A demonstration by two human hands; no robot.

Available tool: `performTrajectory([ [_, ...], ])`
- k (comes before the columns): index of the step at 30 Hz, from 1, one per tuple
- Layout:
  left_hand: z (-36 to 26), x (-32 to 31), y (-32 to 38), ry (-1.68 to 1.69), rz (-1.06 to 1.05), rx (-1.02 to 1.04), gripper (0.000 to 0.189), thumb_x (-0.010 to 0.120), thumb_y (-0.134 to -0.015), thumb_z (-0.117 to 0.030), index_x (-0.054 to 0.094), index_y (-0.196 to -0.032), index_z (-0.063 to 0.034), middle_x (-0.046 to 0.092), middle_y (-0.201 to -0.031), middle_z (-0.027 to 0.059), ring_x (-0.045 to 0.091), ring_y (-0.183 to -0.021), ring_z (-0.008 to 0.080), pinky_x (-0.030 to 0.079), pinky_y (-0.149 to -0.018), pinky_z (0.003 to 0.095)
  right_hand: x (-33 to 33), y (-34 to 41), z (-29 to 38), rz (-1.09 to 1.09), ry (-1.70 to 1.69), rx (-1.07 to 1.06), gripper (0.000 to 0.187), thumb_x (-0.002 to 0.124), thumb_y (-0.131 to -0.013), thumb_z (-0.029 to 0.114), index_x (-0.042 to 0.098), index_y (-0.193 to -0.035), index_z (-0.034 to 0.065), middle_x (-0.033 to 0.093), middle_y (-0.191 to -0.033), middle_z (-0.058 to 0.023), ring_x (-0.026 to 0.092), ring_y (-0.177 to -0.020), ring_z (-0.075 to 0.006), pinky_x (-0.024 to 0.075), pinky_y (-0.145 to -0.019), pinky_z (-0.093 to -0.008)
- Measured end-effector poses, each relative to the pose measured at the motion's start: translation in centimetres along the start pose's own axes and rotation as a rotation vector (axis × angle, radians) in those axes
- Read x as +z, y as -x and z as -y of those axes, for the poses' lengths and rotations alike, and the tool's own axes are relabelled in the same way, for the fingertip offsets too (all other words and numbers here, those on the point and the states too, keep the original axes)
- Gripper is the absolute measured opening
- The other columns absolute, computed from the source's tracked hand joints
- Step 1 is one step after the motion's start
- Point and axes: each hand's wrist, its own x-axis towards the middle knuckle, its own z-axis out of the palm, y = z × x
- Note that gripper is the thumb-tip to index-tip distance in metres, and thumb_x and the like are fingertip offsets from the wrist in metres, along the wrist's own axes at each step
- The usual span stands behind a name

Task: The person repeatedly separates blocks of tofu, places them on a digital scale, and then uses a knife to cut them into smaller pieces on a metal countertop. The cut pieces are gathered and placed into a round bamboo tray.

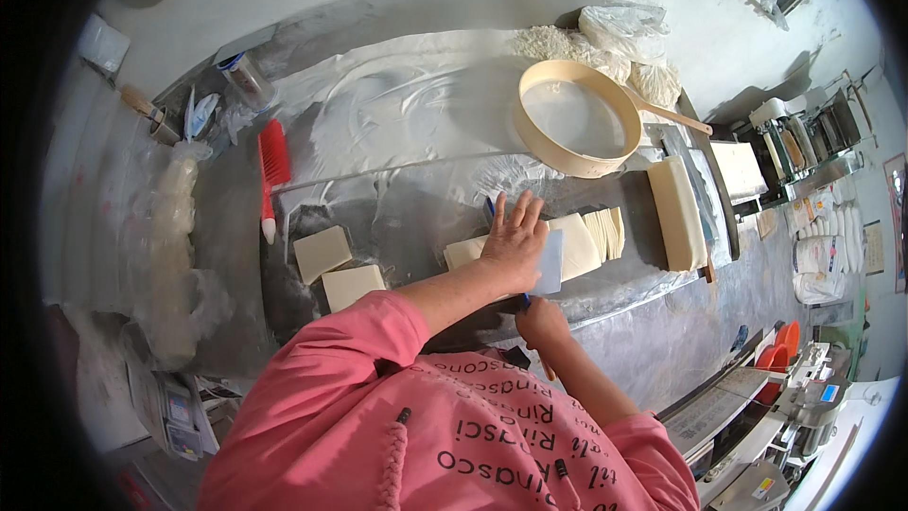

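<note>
My left hand (514, 241) lies with fingers spread over a row of folded pale dough sheets (576, 245) on the dark board. Against its thumb side is a flat, pale rectangular plate or blade (550, 262). My right hand (543, 325) is closed around a tool handle at the board's near edge; blue parts show by it and beyond my left fingers, but the tool's middle is hidden. Thin cut dough strips (608, 233) stand at the row's right end. Two stacks of dough squares, one upper (323, 254) and one lower (353, 285), lie to the left.
A red brush (274, 156) lies at the left. A wooden-rimmed sieve (528, 121) rests on the floured table beyond. A thick dough block (675, 216) lies at the right, near a roller machine (798, 138). Bagged noodles (656, 81) sit behind, and a weighing scale (819, 397) stands lower right.
</note>
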Motion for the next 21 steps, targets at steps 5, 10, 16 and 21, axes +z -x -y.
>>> performTrajectory([
  [5,3.7,-4.3,0.8,0.473,-0.518,0.009,0.011,0.061,-0.074,-0.007,0.053,-0.08,-0.0059,0.055,-0.067,0.0118,0.056,-0.063,0.0345,0.045,-0.055,0.0442,-0.5,0.4,0.4,0.024,-0.018,0.002,0.032,0.049,-0.078,0.021,0.063,-0.095,-0.0008,0.065,-0.086,-0.0262,0.065,-0.083,-0.0377,0.0509,-0.08,-0.0445],
  [10,6.7,-4.5,6.1,0.067,-0.546,0.083,0.008,0.06,-0.07,-0.002,0.054,-0.074,-0.0056,0.055,-0.075,0.0066,0.055,-0.069,0.0279,0.045,-0.059,0.0385,-0.8,0.8,0.7,0.053,-0.051,0.021,0.032,0.049,-0.077,0.021,0.064,-0.093,-0.0032,0.066,-0.077,-0.0236,0.067,-0.077,-0.0355,0.0521,-0.078,-0.0429],
  [16,2.3,0.6,10.7,0.363,-0.088,0.22,0.037,0.073,-0.068,-0.023,0.054,-0.093,-0.0035,0.05,-0.117,0.0137,0.047,-0.113,0.0316,0.035,-0.098,0.0504,-0.8,0.9,0.7,0.013,-0.022,-0.026,0.031,0.049,-0.077,0.02,0.064,-0.091,-0.0034,0.066,-0.074,-0.0229,0.067,-0.071,-0.0341,0.053,-0.077,-0.0416],
  [21,3.8,-0.1,8.8,0.137,0.108,-0.056,0.074,0.079,-0.059,-0.04,0.043,-0.111,-0.0006,0.035,-0.132,0.0292,0.031,-0.13,0.0388,0.016,-0.108,0.0565,-0.7,0.7,0.5,0.027,-0.047,0.012,0.031,0.049,-0.077,0.02,0.064,-0.092,-0.0016,0.065,-0.076,-0.024,0.067,-0.071,-0.0356,0.0521,-0.077,-0.0442],
])
